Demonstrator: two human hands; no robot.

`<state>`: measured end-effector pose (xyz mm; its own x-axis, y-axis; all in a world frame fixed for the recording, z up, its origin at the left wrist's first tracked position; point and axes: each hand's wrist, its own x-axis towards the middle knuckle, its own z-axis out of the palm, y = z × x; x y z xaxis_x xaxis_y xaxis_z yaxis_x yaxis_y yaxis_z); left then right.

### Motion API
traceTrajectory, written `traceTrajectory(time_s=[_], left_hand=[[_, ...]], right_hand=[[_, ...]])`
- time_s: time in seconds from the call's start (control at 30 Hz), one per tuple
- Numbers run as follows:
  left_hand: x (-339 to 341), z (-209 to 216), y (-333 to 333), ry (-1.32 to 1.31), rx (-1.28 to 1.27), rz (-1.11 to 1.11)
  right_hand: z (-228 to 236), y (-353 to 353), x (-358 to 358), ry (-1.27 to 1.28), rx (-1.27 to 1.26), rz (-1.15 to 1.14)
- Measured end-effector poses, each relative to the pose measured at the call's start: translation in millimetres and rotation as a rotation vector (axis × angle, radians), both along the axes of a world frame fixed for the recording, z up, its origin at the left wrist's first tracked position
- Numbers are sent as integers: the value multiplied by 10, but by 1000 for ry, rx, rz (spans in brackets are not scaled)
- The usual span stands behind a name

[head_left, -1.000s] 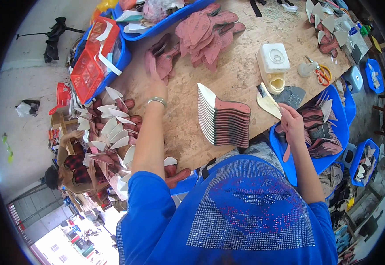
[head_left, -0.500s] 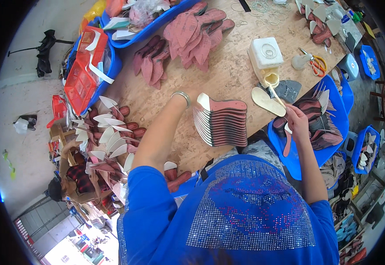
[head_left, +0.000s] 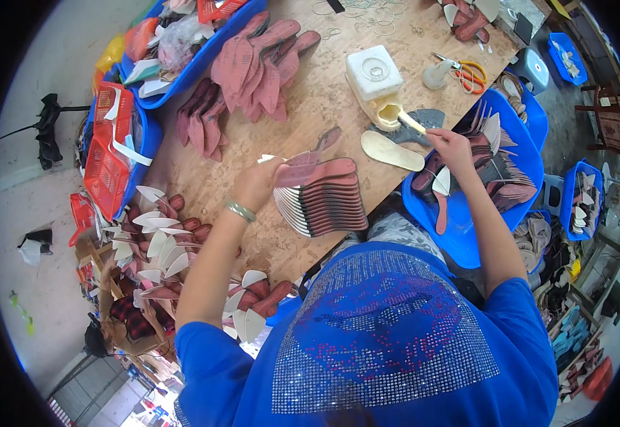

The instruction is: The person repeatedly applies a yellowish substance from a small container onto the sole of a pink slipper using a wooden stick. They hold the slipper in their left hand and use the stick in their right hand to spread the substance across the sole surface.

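My left hand [head_left: 256,181] pinches a reddish insole [head_left: 313,162], blurred by motion, above the near end of a fanned row of insoles [head_left: 327,203] with white ends. My right hand [head_left: 452,149] holds a pale brush [head_left: 413,123] by its handle; the brush's other end lies at the mouth of a white plastic container [head_left: 374,75] with a yellowish crusted opening. Just left of the right hand, a cream sole-shaped piece [head_left: 393,150] lies on the table. A dark flat scrap [head_left: 427,119] sits under the brush.
Reddish insoles [head_left: 256,64] lie piled across the wooden table [head_left: 324,139]. A blue basin [head_left: 466,245] of insoles stands by its right edge. Orange-handled scissors [head_left: 472,75] and a small bottle [head_left: 436,75] lie farther back. Another person [head_left: 128,309] is at lower left.
My left hand has lifted an insole from the row and now holds it up. The brush in my right hand has shifted toward the container's mouth. The whole view has shifted.
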<state>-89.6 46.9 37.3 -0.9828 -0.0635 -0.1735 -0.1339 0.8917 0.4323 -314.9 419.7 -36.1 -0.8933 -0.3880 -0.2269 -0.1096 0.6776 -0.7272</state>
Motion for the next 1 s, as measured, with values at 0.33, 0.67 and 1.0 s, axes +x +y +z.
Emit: traceTrajectory(time_s=[0.33,0.67,1.0], left_hand=[[183,-302,1461,-128,994,955],[371,-327,1729,-269,1630,1020],[390,-367,1696,-286,1674,1150]], right_hand=[[-91,-640,-282,438,345,430],[-130,-23,123,245,73,260],[148,62,994,-492,-316,93]])
